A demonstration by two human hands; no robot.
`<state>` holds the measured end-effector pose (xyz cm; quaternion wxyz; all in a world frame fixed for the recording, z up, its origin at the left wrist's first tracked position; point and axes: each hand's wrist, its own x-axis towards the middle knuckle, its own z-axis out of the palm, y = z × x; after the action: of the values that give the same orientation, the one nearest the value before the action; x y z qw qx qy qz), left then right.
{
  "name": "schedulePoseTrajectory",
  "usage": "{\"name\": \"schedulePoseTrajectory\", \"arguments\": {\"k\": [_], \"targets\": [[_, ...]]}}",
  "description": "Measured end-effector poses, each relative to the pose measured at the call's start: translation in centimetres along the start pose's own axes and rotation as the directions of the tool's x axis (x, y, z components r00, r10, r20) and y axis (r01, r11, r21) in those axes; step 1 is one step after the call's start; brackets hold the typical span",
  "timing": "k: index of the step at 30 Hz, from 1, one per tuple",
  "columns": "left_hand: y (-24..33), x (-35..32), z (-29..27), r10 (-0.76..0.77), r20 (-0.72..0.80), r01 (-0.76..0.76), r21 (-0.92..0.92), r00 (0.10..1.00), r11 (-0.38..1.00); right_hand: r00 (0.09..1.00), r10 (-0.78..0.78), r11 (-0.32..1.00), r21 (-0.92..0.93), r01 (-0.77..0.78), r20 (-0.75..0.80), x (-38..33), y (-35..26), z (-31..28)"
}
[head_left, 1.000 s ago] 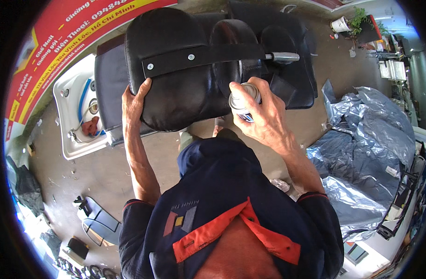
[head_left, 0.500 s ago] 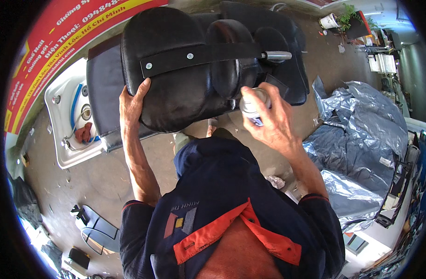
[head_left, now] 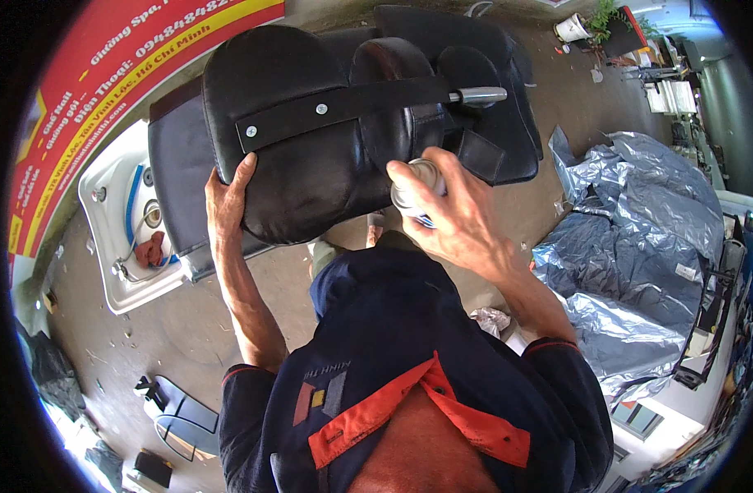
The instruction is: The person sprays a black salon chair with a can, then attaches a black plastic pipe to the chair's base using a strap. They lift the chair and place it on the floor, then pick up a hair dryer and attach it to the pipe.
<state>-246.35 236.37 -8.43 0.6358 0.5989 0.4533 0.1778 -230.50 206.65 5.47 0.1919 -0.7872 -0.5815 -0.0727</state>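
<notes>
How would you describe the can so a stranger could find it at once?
Find the big black padding, then the right hand at its lower right. The hand holds the can, its silvery end round, unlike the slim metal bar higher up.

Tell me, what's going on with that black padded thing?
A person in a navy shirt has both hands busy. The left hand grips the left edge of a black padded piece, thumb on top. The right hand holds a small can by the piece's near side; whether anything is coming out can't be seen. A dark strap with two screws crosses the piece. A white basin stands to the left, silver sheeting to the right.
</notes>
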Motion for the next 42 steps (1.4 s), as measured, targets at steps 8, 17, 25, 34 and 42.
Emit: {"name": "schedulePoseTrajectory", "arguments": {"k": [8,17,25,34,42], "targets": [[-0.1,0.0,-0.1,-0.014,0.014,0.013,0.036,1.0,0.999,0.981,0.173,0.98,-0.08,-0.18,-0.085,-1.3,3.0,-2.0],[-0.6,-0.2,-0.1,-0.001,0.012,0.002,-0.044,1.0,0.999,1.0,0.0,1.0,0.014,0.0,-0.004,3.3,0.0,0.7],[-1.7,0.1,-0.7,0.008,-0.003,-0.008,-0.02,1.0,1.0,0.999,0.048,0.998,-0.04,-0.048,-0.004,3.3,1.1,-0.9],[-1.4,-0.4,-0.7,0.011,-0.015,-0.011,0.019,1.0,1.0,0.993,0.115,0.989,-0.088,-0.118,-0.038,3.9,1.2,-0.1],[-1.5,-0.2,-0.6,-0.002,0.012,0.003,-0.044,1.0,0.999,0.991,0.131,0.986,-0.108,-0.127,0.035,3.4,2.8,-0.4]]}}
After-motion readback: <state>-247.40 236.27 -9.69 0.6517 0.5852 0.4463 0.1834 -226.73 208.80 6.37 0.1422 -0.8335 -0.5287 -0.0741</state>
